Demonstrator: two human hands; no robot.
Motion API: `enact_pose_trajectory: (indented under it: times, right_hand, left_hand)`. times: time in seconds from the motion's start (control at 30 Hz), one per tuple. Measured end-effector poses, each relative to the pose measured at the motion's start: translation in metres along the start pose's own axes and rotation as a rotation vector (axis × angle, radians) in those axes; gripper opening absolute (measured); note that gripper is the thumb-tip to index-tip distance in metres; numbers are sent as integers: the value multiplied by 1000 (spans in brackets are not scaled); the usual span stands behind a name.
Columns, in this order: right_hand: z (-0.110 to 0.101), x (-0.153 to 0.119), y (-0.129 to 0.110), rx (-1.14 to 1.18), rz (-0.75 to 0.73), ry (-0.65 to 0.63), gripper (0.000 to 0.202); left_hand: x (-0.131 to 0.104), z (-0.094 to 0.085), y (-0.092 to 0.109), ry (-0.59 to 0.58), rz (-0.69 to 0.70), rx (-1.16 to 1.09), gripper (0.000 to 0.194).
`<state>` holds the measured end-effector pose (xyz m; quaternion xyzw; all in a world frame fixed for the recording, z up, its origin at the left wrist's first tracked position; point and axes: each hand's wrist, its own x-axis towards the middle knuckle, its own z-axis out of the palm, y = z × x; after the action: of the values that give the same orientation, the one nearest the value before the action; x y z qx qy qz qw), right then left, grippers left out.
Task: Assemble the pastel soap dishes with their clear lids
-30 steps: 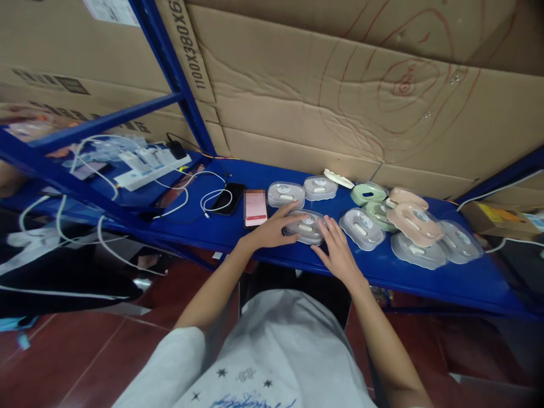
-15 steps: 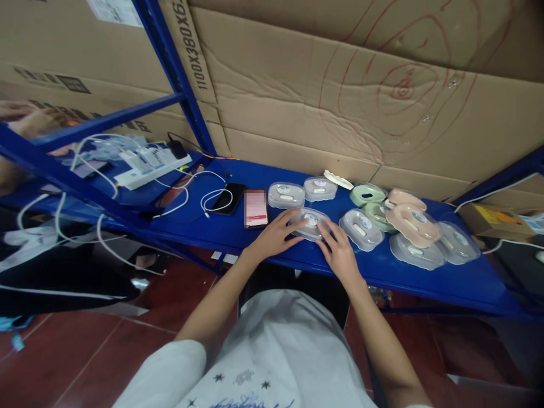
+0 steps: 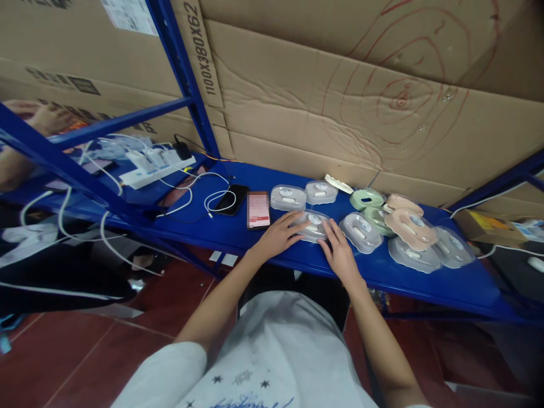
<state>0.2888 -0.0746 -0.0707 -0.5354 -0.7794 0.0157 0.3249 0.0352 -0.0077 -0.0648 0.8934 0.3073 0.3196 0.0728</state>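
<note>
A clear, oval plastic lid with a round label and a pale oblong piece lies on the blue shelf in front of me. My left hand is around its left end, fingers over the edge and thumb on the near side. At the right end, the fingers and thumb of my right hand hold the rim. Similar clear lids lie close by: one lid to the right, another behind and a third beside that.
Green ring-shaped pieces and peach pieces lie on the right among more lids. A lit phone, a dark phone and white cables are on the left. Beyond the blue frame, another person's hands are near a power strip.
The camera view has shifted slightly. Both my hands stay at the ends of the same lid, with only small finger movements.
</note>
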Motion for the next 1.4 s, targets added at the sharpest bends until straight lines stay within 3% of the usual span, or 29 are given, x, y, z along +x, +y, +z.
enact_pose_trajectory:
  times: [0.23,0.37,0.47,0.6,0.77,0.9,1.03,1.17,1.3,1.4]
  right_hand:
    - [1,-2,1,-2,-10,-17,61]
    - [0,9,2,70,-31,-103,65]
    - [0,31,8,68,-2,-152,69]
    - [5,80,23,-109,147,-195,66]
    - [19,138,36,-172,230,-239,67]
    - [13,157,32,-156,149,-293,62]
    - [-19,135,34,-186,111,-234,58]
    - [-49,78,50,-358,212,-33,60]
    - [-44,35,58,-404,292,-48,65]
    - [-25,37,55,-368,220,-79,67]
  left_hand:
    - [-3,0,3,17,-3,74,40]
    - [-4,-10,1,16,-61,179,39]
    - [-1,-21,-5,18,-137,269,39]
    - [12,-31,-17,20,-297,334,42]
    - [40,-24,-34,56,-460,328,49]
    - [52,-12,-35,102,-492,333,66]
    - [50,-1,-27,79,-478,345,73]
    - [54,9,-32,-1,-508,312,77]
    - [81,16,-46,-59,-563,318,82]
    - [105,15,-51,-130,-593,302,74]
